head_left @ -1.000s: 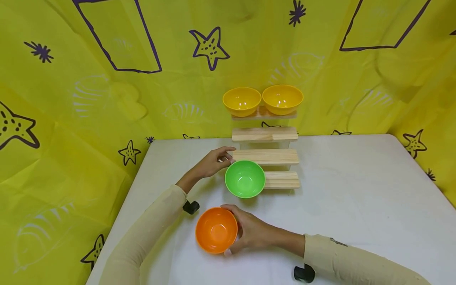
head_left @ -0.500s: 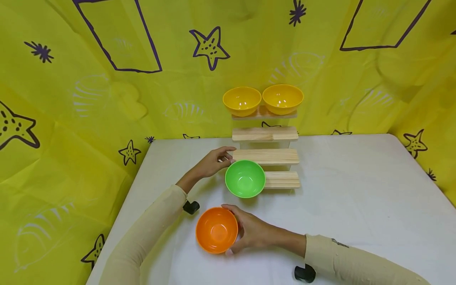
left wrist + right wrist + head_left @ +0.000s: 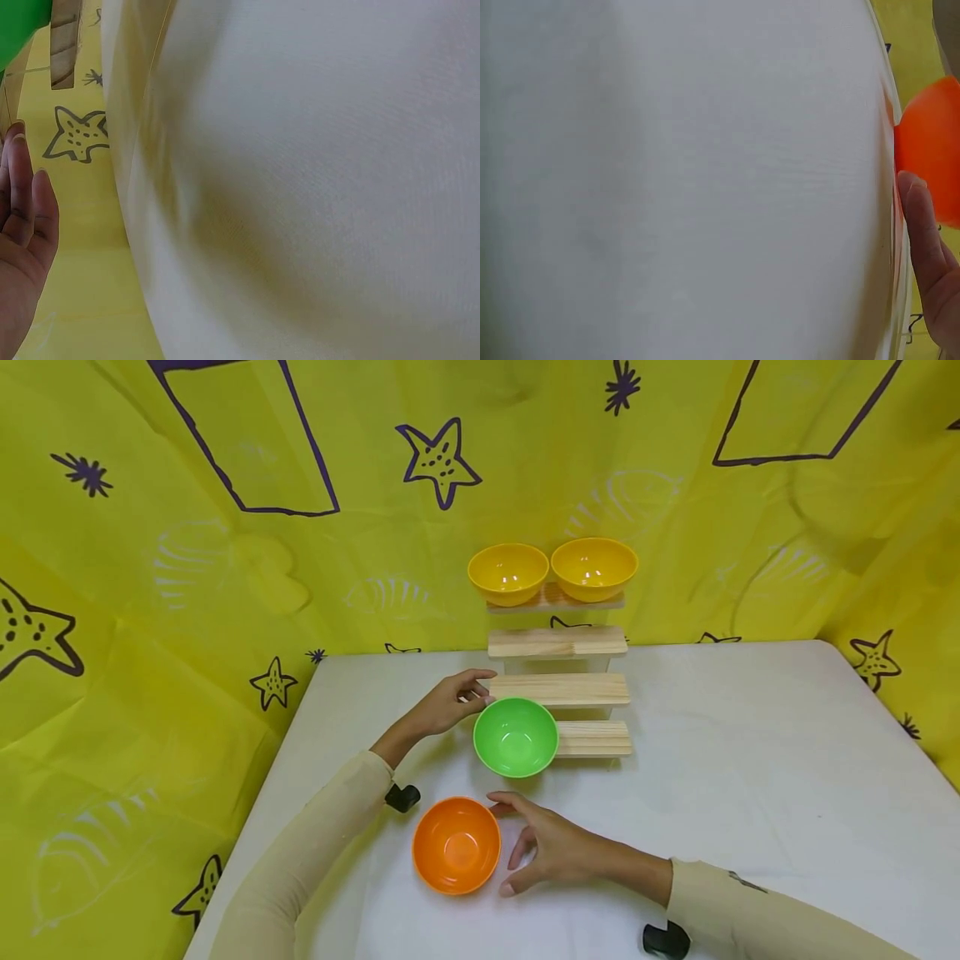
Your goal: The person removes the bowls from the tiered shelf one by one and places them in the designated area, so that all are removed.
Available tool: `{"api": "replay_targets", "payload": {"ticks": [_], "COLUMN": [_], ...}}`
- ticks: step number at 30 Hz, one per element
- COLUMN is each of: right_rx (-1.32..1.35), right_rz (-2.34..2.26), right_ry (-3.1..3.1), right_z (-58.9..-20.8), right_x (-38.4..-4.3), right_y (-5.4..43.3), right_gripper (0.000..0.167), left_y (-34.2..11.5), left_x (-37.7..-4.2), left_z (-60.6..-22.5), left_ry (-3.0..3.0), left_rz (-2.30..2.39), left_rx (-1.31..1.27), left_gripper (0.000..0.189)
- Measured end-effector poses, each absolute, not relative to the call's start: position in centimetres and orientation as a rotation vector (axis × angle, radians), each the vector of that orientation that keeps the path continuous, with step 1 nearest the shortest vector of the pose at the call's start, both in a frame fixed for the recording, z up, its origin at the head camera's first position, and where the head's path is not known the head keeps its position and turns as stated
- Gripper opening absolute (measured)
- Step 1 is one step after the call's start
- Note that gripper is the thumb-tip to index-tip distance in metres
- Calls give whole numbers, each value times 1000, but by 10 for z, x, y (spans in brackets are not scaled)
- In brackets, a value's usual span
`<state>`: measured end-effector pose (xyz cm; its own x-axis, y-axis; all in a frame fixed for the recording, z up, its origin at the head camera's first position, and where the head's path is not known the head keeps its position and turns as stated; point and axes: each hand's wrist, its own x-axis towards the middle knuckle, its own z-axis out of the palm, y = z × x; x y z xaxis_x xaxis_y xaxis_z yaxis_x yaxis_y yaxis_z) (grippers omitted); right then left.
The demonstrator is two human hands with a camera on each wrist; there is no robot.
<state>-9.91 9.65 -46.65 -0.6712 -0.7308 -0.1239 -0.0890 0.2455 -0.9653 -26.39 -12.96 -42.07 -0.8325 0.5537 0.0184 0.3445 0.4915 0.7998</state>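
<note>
A tiered wooden rack (image 3: 558,690) stands in the middle of the head view. My left hand (image 3: 448,703) holds the left end of one of its lower shelves, index finger at the back edge and thumb in front. A green bowl (image 3: 516,737) sits upright on the left of the lowest shelf, close to that thumb. Nearer me on the table is an orange bowl (image 3: 456,846), upright, also seen in the right wrist view. Right of it my right hand (image 3: 551,843) is spread, thumb and fingers off the bowl's side and holding nothing.
Two yellow bowls (image 3: 508,574) stand side by side on the rack's top shelf. White cloth (image 3: 750,777) covers the table. A yellow patterned sheet (image 3: 360,552) hangs behind and at both sides.
My right hand has let go of the orange bowl and drawn back a little to the right. The bowls and my left hand have stayed in place.
</note>
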Motion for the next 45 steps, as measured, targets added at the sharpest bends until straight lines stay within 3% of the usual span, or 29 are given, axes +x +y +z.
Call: {"api": "replay_targets", "payload": {"ticks": [23, 34, 45], "right_rx": [-899, -979, -938], "right_rz": [-1370, -1439, -1643], "right_ry": [1907, 1966, 2146], "right_z": [-454, -447, -446], "right_x": [-106, -118, -126], "right_y": [161, 194, 199], "right_gripper": [88, 66, 55], "left_y": [-129, -130, -130], "left_x": [-264, -263, -264], "left_z": [-421, -422, -422], "left_ry": [2491, 2482, 2493], "left_rz": [1271, 1268, 1276], "left_rx": [751, 753, 760], "left_gripper": [47, 48, 47]}}
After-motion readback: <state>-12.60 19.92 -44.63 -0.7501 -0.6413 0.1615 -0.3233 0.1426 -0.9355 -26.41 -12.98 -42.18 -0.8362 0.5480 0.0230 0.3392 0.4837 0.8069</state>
